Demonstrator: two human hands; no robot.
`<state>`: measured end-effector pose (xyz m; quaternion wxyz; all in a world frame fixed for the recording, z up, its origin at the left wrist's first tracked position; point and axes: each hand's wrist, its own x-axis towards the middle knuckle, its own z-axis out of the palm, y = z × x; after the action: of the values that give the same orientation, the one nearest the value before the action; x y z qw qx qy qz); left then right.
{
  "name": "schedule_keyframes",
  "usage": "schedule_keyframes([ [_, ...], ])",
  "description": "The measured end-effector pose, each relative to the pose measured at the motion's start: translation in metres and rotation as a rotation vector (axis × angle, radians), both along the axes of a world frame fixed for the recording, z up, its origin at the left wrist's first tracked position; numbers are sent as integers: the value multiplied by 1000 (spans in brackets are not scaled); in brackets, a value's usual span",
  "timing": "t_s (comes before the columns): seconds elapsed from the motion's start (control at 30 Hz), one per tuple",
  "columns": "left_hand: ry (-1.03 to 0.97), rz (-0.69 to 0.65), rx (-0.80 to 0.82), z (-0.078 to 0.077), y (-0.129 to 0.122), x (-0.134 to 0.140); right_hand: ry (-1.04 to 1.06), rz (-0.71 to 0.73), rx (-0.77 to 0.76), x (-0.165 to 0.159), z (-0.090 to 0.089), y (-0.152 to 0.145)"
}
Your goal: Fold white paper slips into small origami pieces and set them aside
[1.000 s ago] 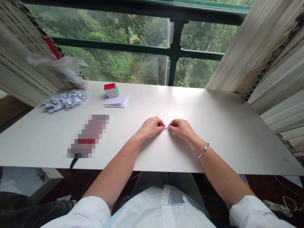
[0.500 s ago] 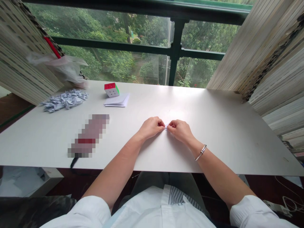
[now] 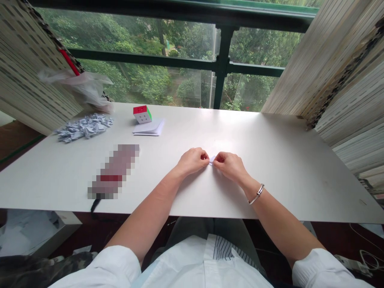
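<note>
A small piece of folded white paper (image 3: 212, 160) is pinched between my two hands, just above the middle of the white table. My left hand (image 3: 195, 160) grips its left side with thumb and fingers closed. On the other side my right hand (image 3: 230, 163) pinches the paper's right edge; a silver bracelet (image 3: 257, 195) circles that wrist. Most of the paper is hidden behind the fingertips, so its exact shape cannot be made out.
Folded paper pieces (image 3: 85, 128) lie heaped at the table's back left. A puzzle cube (image 3: 142, 115) sits against folded white sheets (image 3: 147, 129). Nearer is a pixelated object (image 3: 115, 172) with a black strap. A box of papers (image 3: 67, 230) stands below the table's left front edge.
Both hands have shifted very slightly, and a bit more of the white paper shows between them. Both keep their pinch on it. The whole view has moved a little.
</note>
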<state>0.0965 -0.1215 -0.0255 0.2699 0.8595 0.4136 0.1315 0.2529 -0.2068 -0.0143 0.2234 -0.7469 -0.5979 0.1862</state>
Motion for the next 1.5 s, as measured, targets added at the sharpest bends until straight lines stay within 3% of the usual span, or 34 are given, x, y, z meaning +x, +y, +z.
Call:
schedule_keyframes([
  [0.3, 8, -25, -30, 2, 1, 0, -42, 3, -37, -1, 3, 1],
  [1.1, 172, 64, -107, 8, 3, 10, 15, -27, -104, 5, -1, 10],
  [1.5, 191, 108, -60, 7, 1, 13, -10, -37, -111, 3, 1, 9],
])
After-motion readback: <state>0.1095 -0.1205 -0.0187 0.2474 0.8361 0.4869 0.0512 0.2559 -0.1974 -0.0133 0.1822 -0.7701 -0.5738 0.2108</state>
